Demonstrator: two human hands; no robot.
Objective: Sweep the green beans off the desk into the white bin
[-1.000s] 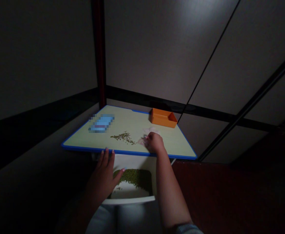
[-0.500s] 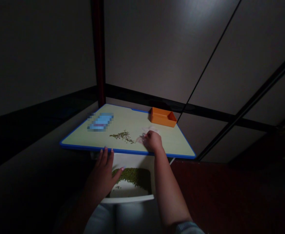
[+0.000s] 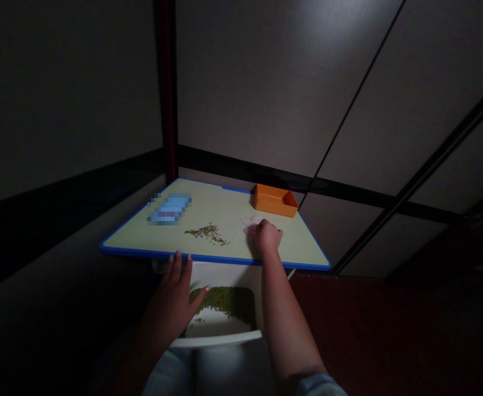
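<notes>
A pale green board with a blue rim (image 3: 142,234) lies in front of me, with a small scatter of green beans (image 3: 207,233) near its middle. My right hand (image 3: 268,236) rests closed on the board, on a pale crumpled wrapper or plastic piece (image 3: 250,223). My left hand (image 3: 174,300) lies flat with fingers spread over the left edge of a white tub (image 3: 220,335) below the board's near rim. The tub holds a heap of green beans (image 3: 227,300).
An orange tray (image 3: 275,199) stands at the board's far right corner. A blurred blue packet (image 3: 169,208) lies at the far left of the board. Dark walls, a red-brown post (image 3: 166,88) and a black cable (image 3: 349,99) stand behind.
My right hand has moved a little to the right across the board with the pale piece. My left hand has stayed on the tub.
</notes>
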